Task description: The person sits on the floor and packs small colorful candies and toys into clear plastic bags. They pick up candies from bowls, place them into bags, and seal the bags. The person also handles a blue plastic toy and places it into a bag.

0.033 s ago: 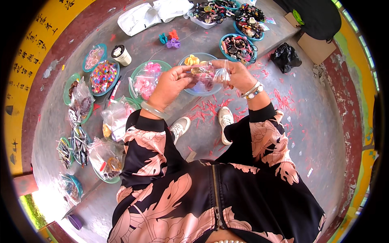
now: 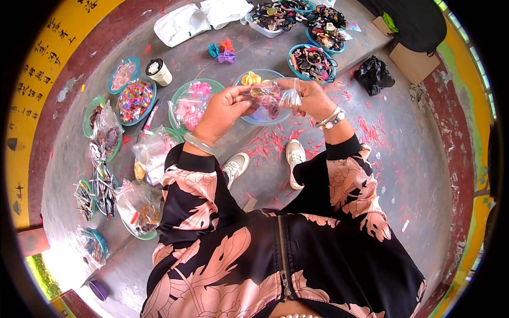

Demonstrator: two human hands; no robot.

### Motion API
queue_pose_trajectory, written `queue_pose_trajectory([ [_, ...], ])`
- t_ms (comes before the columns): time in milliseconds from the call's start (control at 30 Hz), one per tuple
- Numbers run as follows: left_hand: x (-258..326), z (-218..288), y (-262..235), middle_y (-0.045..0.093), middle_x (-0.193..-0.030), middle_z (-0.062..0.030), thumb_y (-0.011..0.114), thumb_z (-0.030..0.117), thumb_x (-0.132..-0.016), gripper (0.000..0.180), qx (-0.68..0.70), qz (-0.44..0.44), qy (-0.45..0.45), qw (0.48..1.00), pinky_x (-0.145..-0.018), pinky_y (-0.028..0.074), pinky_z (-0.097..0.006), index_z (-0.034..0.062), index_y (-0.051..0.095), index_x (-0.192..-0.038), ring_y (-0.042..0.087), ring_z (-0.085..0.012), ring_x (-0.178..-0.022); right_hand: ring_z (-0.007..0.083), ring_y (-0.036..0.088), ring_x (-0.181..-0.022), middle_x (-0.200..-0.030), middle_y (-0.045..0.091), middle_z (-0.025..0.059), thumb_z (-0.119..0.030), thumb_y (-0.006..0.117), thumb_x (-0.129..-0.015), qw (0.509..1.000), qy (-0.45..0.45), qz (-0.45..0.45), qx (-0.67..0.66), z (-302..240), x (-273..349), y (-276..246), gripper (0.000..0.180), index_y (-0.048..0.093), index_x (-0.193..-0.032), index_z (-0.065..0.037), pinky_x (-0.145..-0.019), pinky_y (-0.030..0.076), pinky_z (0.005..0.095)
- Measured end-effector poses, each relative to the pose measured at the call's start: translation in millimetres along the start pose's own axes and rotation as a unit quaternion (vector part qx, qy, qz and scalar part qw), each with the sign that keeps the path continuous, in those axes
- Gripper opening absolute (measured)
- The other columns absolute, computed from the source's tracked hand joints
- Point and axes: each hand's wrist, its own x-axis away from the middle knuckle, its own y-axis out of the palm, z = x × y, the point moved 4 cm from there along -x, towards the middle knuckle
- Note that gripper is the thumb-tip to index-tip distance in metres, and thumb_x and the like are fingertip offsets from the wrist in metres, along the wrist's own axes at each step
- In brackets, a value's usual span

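left hand (image 2: 222, 110), right hand (image 2: 315, 100) raised in front, slightly apart; fingers (image 2: 242, 107) of both bent inward

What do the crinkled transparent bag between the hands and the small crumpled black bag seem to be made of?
The crinkled transparent bag looks like thin, glossy plastic film: it is see-through with streaked white highlights. The small crumpled black bag is probably plastic too, judging by shiny creases.

I'm standing on grey concrete floor (image 2: 419, 159), scuffed. Yellow wall (image 2: 20, 143) at left: black writing (image 2: 40, 48), dark red band (image 2: 38, 153) below. Right-hand red band (image 2: 459, 217) is flaking. Glaring daylight (image 2: 66, 262) near left, green grass (image 2: 41, 275) beside it.
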Motion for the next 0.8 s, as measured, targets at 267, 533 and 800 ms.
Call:
queue_pose_trajectory([
  [267, -4, -7, -6, 0.062, -0.098, -0.0075, 0.053, 0.011, -0.09, 0.024, -0.024, 0.054, 0.017, 0.998, -0.077, 0.05, -0.027, -0.0038, 0.056, -0.109, 0.061, -0.0127, -0.086, 0.0047, 0.047, -0.053, -0.066, 0.058, 0.0001, -0.014, 0.072, -0.074, 0.998, 0.011, 0.027, 0.058, -3, 3, 0, 0.048, 0.056, -0.118, -0.005, -0.043, 0.036, 0.0212],
  [533, -3, -4, -5, 0.062, -0.093, -0.0055, 0.048, 0.015, -0.093, 0.018, -0.11, 0.096, 0.028, 0.989, -0.06, 0.053, -0.024, 0.0001, 0.056, -0.1, 0.06, -0.0106, -0.077, 0.0042, 0.05, -0.059, -0.077, 0.062, 0.0025, -0.011, 0.073, -0.073, 0.999, -0.017, 0.024, 0.017, -16, 4, 4, 0.045, 0.057, -0.114, -0.003, -0.046, 0.038, 0.02],
  [800, 1, 7, -10, 0.061, -0.095, -0.0062, 0.054, 0.025, -0.09, 0.024, -0.049, 0.214, 0.077, 0.972, -0.053, 0.05, -0.02, 0.0022, 0.055, -0.099, 0.058, -0.0079, -0.082, 0.0127, 0.06, -0.06, -0.085, 0.063, 0.0049, -0.002, 0.056, -0.08, 0.969, -0.038, 0.06, -0.239, 0, -2, 0, 0.041, 0.05, -0.12, -0.009, -0.044, 0.044, 0.0224],
])
